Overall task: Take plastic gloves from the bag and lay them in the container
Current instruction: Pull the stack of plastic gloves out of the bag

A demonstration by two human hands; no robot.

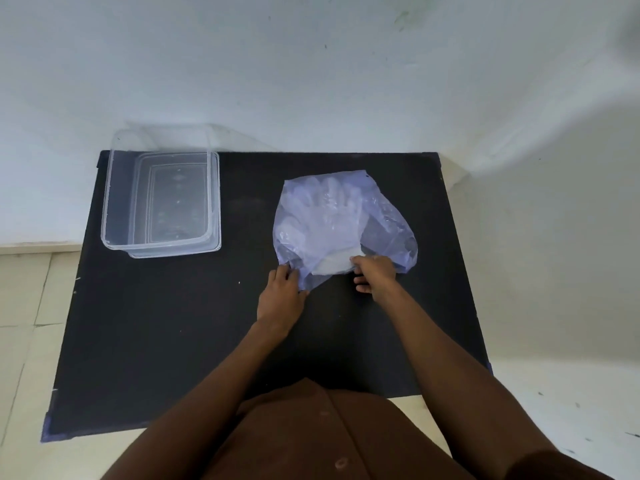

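A thin bluish plastic bag [388,216] lies on the black table [173,323], right of centre. A stack of clear plastic gloves [325,216] shows through it, fingers pointing away from me. My left hand [281,293] pinches the bag's near left edge at its mouth. My right hand [375,273] grips the cuff end of the gloves at the bag's opening. A clear rectangular container [161,199] stands at the table's far left corner, with nothing inside that I can see.
A pale wall rises right behind the table's far edge. Tiled floor shows to the left and right of the table. My brown clothing fills the bottom of the view.
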